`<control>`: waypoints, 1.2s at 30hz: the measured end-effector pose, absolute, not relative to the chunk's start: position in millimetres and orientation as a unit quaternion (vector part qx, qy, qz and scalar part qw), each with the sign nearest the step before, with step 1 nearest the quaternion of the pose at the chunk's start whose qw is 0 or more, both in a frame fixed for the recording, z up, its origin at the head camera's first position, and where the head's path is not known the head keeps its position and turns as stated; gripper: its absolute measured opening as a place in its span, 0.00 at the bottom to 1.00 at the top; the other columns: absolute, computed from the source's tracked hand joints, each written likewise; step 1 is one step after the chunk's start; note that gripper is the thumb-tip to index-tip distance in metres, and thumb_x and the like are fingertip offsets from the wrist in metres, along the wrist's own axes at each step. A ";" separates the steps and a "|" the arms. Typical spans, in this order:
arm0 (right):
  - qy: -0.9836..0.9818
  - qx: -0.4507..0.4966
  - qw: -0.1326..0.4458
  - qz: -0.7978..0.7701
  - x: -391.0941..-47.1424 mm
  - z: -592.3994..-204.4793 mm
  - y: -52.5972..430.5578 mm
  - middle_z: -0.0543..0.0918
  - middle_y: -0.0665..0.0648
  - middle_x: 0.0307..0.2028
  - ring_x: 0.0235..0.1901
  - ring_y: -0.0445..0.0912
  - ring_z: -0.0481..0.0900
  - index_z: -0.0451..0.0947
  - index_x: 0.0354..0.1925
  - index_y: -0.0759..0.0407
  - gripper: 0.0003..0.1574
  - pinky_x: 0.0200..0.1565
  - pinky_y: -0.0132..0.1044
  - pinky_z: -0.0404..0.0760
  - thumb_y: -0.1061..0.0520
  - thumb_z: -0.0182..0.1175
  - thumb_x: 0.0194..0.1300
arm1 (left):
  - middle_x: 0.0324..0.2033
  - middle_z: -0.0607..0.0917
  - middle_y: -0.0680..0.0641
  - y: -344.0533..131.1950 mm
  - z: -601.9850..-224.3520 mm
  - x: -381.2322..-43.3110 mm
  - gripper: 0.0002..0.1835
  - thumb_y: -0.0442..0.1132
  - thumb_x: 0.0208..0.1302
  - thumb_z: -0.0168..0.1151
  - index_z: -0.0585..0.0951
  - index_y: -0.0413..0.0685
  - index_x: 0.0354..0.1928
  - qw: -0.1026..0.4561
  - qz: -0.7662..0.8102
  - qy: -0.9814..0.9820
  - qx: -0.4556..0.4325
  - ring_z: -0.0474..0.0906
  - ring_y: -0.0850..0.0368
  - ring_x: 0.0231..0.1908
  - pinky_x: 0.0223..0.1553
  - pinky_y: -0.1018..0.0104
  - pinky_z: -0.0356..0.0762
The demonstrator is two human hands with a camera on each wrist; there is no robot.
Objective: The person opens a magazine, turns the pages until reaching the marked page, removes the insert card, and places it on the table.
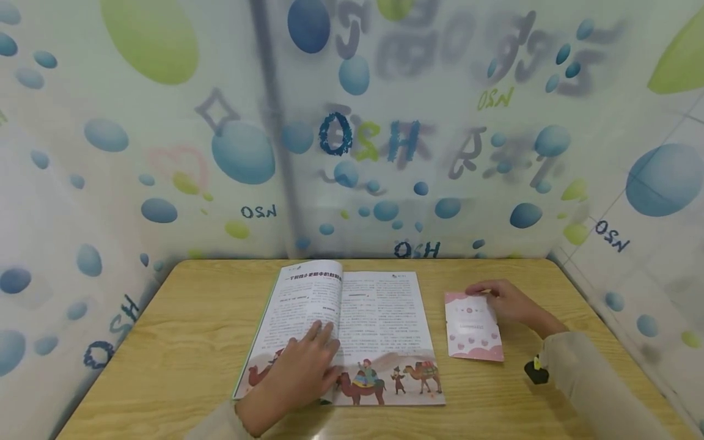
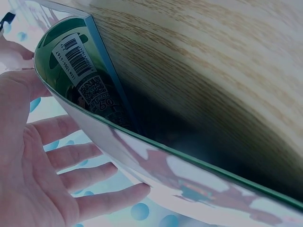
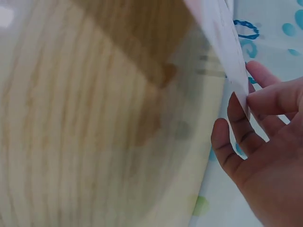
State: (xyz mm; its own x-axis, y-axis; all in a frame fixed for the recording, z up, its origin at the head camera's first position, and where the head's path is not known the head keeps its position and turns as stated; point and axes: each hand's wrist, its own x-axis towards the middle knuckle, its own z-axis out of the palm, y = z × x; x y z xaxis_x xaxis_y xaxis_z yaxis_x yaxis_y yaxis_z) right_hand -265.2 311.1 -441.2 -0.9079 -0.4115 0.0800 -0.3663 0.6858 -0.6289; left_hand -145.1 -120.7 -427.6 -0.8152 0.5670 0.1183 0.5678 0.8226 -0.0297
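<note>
An open magazine (image 1: 379,318) lies on the table, its lower edge printed with camels and riders. My left hand (image 1: 305,370) rests on its left page near the spine, fingers extended. In the left wrist view, the fingers of the left hand (image 2: 52,156) lie along the page, and a barcode (image 2: 75,59) shows on the curved underside of the magazine. To the right, my right hand (image 1: 508,300) pinches the upper right edge of a pink-and-white card (image 1: 473,342) with small fruit pictures. The right wrist view has the right hand (image 3: 270,127) gripping the edge of that card (image 3: 227,52) between thumb and fingers.
The wooden table (image 1: 181,342) stands against a pale curtain (image 1: 374,201) with blue and green drops and H2O lettering. A small black object with a yellow part (image 1: 536,370) is at the right sleeve.
</note>
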 end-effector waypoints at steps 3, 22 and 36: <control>0.926 -0.200 0.032 -0.317 -266.1 -447.7 312.1 0.80 0.59 0.47 0.51 0.57 0.73 0.78 0.49 0.63 0.25 0.50 0.54 0.71 0.75 0.42 0.60 | 0.59 0.71 0.39 -120.8 -427.0 -144.5 0.23 0.54 0.59 0.58 0.79 0.45 0.49 0.058 -0.006 -0.953 -0.297 0.66 0.37 0.59 0.37 0.39 0.75; 0.939 -0.205 0.033 -0.275 -259.0 -452.4 298.4 0.78 0.62 0.50 0.54 0.61 0.71 0.75 0.52 0.66 0.21 0.54 0.58 0.67 0.73 0.46 0.62 | 0.58 0.72 0.39 -121.2 -426.8 -145.2 0.23 0.54 0.58 0.60 0.80 0.45 0.48 0.066 -0.006 -0.952 -0.298 0.67 0.38 0.58 0.35 0.40 0.76; 0.945 -0.205 0.033 -0.252 -252.6 -453.9 300.1 0.72 0.66 0.57 0.57 0.61 0.67 0.68 0.59 0.66 0.25 0.56 0.59 0.65 0.66 0.53 0.63 | 0.58 0.72 0.40 -123.0 -422.3 -147.9 0.23 0.55 0.58 0.58 0.80 0.47 0.49 0.056 -0.003 -0.952 -0.300 0.68 0.40 0.58 0.37 0.42 0.76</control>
